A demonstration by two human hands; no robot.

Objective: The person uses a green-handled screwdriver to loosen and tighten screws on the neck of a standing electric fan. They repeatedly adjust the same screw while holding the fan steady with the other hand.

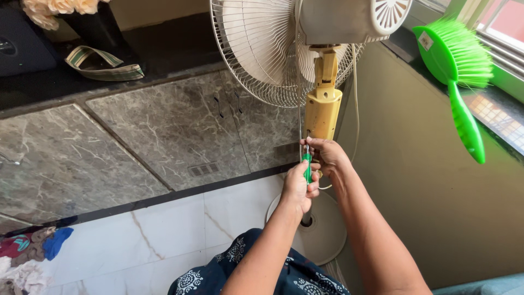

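A pedestal fan with a cream wire grille [256, 49] and a yellowed neck housing [323, 106] stands on a round white base [327, 232]. My left hand [299, 188] is closed around a green-handled screwdriver [308, 166], its metal tip pointing up at the bottom of the neck housing. My right hand [326, 155] grips the fan's stem just under that housing, fingers touching the screwdriver's shaft. A thin cord hangs down beside the neck.
A grey marble-pattern cabinet [164, 131] stands behind the fan, an olive wall [426, 180] to the right. A green brush [461, 71] lies on the window sill. Crumpled cloths [27, 257] lie at the lower left on the white floor. A striped strap [103, 65] lies on the dark counter.
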